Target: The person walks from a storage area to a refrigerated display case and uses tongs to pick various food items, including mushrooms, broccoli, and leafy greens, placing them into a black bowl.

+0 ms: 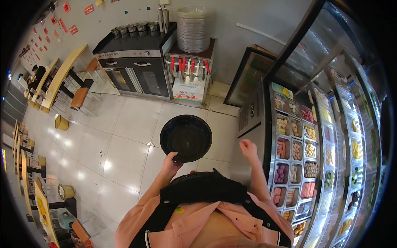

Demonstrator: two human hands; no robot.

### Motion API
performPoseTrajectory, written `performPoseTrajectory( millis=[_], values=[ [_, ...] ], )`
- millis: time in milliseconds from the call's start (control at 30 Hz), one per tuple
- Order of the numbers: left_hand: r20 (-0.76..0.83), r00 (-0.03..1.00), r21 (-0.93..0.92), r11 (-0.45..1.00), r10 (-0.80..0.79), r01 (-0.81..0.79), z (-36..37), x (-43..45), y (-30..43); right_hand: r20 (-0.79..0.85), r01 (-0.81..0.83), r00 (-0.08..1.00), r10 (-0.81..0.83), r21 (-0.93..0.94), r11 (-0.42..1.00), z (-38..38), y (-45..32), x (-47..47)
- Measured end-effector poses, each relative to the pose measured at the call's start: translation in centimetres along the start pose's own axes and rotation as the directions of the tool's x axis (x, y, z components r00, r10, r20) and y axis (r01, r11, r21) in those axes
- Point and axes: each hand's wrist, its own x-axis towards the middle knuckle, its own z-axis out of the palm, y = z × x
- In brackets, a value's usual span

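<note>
My left hand (171,165) grips the near left rim of a large round black bowl (186,138), its thumb over the edge. The bowl is level above the tiled floor, and nothing distinct shows inside it. My right hand (248,149) is raised beside the refrigerated display cabinet, with its fingers curled; whether they close on anything cannot be told. Metal trays of food, among them sausages (281,148), meatballs (310,169) and pink meat slices (308,189), fill the cabinet shelves to the right of that hand.
Ahead stand a black cabinet (133,43) with metal cups on top and a rack holding stacked plates (194,31) and hanging red-handled tongs (183,65). A framed glass panel (248,77) leans by the wall. Tables (66,73), stools (81,96) and yellow bins (61,122) line the left; a person sits far left.
</note>
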Motion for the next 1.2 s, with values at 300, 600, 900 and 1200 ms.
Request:
performPoseTrajectory(
  millis=[300, 600, 900, 1200],
  values=[
    [-0.086, 0.982, -0.325, 0.927, 0.169, -0.188, -0.6, 8.4, 6.4, 0.291, 0.116, 0.952, -0.095, -0.055, 0.992, 11.7, 0.0, 35.9],
    [-0.482, 0.862, -0.452, 0.797, 0.158, -0.399, 4.7, 10.2, 8.6, 0.242, 0.173, 0.967, -0.076, -0.411, 0.895, 23.8, -4.9, 60.3],
    [-0.421, 0.907, -0.376, 0.915, -0.025, -0.149, 9.5, 13.9, 12.6, 0.264, 0.220, 0.960, -0.091, -0.512, 0.831, 23.1, -5.5, 65.3],
    [-0.016, 1.000, 0.235, 0.972, -0.007, 0.011, 5.7, 24.2, 14.3, -0.088, -0.319, 0.904, 0.419, 0.513, 0.797, 2.9, -2.4, 48.9]
  ],
)
